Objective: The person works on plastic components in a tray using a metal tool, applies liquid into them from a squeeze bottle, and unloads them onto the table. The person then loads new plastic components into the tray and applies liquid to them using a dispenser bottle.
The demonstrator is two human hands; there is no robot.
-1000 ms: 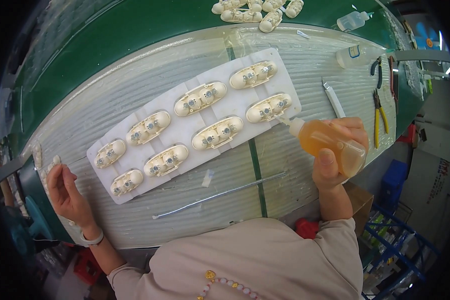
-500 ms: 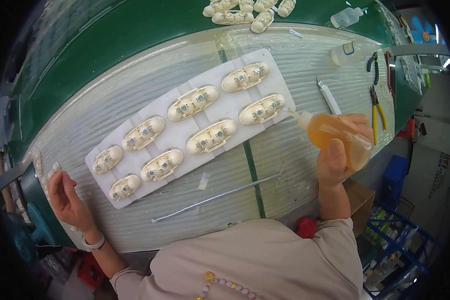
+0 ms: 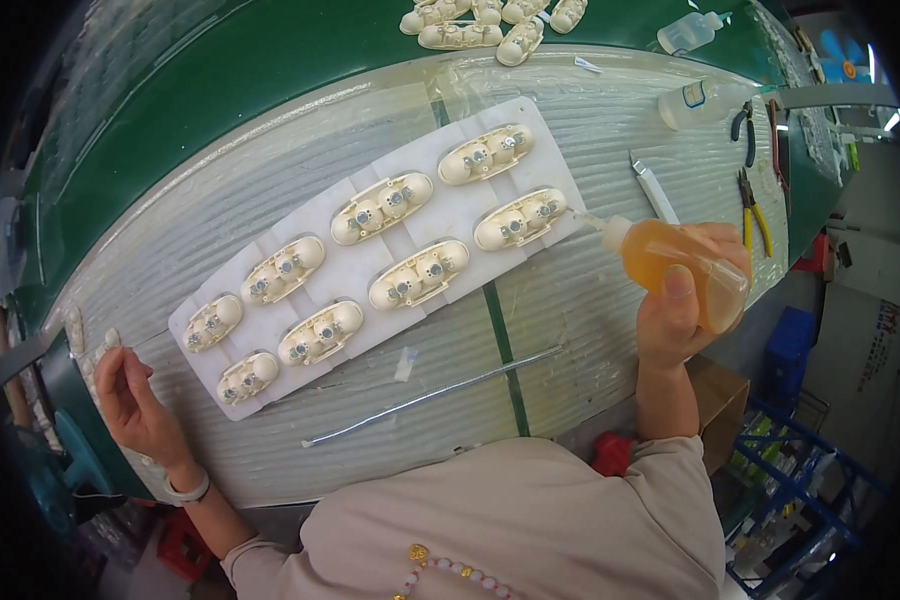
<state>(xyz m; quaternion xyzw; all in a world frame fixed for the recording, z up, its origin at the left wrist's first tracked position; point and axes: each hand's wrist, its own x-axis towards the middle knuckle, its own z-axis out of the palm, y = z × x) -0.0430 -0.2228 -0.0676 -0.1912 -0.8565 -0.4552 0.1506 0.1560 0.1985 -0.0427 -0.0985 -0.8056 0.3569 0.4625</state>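
Observation:
My right hand (image 3: 688, 300) is wrapped round a clear squeeze bottle (image 3: 685, 265) of amber liquid, held tilted with its nozzle toward the left. The thin tip is at the right end of a cream plastic housing (image 3: 520, 219); whether they touch I cannot tell. That housing sits at the lower right of a white tray (image 3: 365, 270), which carries two rows of similar oblong housings with round silvery parts inside. My left hand (image 3: 140, 405) rests by the table's left edge, fingers loosely bent and apart, holding nothing. Small whitish pieces (image 3: 111, 338) lie beside its fingertips.
More cream housings (image 3: 460, 36) are piled at the far edge. To the right lie a box cutter (image 3: 654, 192), yellow-handled pliers (image 3: 750, 215), dark-handled cutters (image 3: 746, 130) and two clear bottles (image 3: 692, 105). A thin metal rod (image 3: 430, 396) lies before the tray.
The bottle has shifted slightly right and its nozzle points a little more level. The left hand has barely moved.

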